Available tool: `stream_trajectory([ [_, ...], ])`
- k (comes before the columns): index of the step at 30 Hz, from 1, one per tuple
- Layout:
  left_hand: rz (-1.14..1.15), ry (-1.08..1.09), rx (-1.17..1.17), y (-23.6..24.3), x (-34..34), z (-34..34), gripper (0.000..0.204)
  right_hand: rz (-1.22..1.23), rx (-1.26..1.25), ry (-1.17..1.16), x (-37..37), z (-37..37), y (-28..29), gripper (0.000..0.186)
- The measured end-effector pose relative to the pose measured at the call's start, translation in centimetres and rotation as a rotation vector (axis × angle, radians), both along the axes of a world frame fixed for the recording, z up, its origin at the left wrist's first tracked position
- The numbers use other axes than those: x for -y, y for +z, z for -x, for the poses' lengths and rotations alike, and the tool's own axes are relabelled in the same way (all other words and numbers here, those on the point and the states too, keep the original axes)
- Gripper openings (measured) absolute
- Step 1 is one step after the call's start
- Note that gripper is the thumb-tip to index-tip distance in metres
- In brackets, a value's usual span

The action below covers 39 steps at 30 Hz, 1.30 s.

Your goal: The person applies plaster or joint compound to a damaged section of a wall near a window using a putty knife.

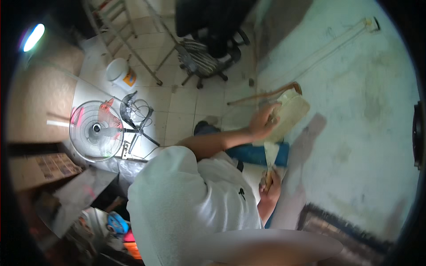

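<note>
My left hand (pixel 265 122) is closed on the near-left side of a pale, flat rectangular plastering trowel (pixel 290 116), held tilted near the wall. How its handle sits in the fingers is hidden. Below it, my right hand (pixel 271 187) grips the wooden handle of a putty knife (pixel 270 153). The knife's pale, whitish blade points up to the trowel's lower edge; I cannot tell whether the two touch. Behind the blade lies a blue flat surface (pixel 248 154).
The pale green, patchy wall (pixel 350 133) rises close on the right. A brown curved rail (pixel 296 87) stands beyond the trowel. On the left are a standing fan (pixel 96 128), a white bucket (pixel 119 73) and cluttered boxes (pixel 44 170). Farther off stand an office chair (pixel 202 57) and a metal ladder (pixel 128 44).
</note>
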<state>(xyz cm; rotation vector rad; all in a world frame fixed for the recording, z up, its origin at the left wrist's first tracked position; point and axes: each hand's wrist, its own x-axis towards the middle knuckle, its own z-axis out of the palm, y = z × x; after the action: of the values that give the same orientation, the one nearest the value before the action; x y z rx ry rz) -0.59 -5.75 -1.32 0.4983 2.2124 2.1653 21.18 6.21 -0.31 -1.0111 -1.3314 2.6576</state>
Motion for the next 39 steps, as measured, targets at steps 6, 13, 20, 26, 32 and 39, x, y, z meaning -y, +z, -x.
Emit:
stream_trajectory([
  [6, -0.002, 0.146, -0.190, -0.6, 1.8, 0.9, 0.048, 0.203, -0.189, 0.022, -2.2, 0.7, 0.1, 0.033],
  [13, -0.028, 0.025, -0.064, -1.2, 1.2, 0.5, 0.047, 0.139, -0.361, -0.029, -2.5, 0.9, 1.6, 0.034],
  [20, 0.475, 0.141, -0.280, -12.0, 1.5, 0.8, 0.046, 0.303, -0.296, -0.043, 0.0, 0.8, 1.8, 0.047],
  [26, -0.239, -0.276, 0.167, -4.4, -0.8, -0.1, 0.053, 0.285, -0.495, -0.171, -1.0, -1.8, 0.7, 0.047],
  [32, -0.167, -0.382, 0.228, -3.1, -1.8, -1.5, 0.067, 0.260, -0.587, -0.347, 0.5, -5.8, 0.0, 0.046],
  [39, -0.177, -0.386, 0.248, -1.7, -1.4, -1.6, 0.064, 0.129, -0.574, -0.467, 0.9, -5.9, 0.5, 0.047],
])
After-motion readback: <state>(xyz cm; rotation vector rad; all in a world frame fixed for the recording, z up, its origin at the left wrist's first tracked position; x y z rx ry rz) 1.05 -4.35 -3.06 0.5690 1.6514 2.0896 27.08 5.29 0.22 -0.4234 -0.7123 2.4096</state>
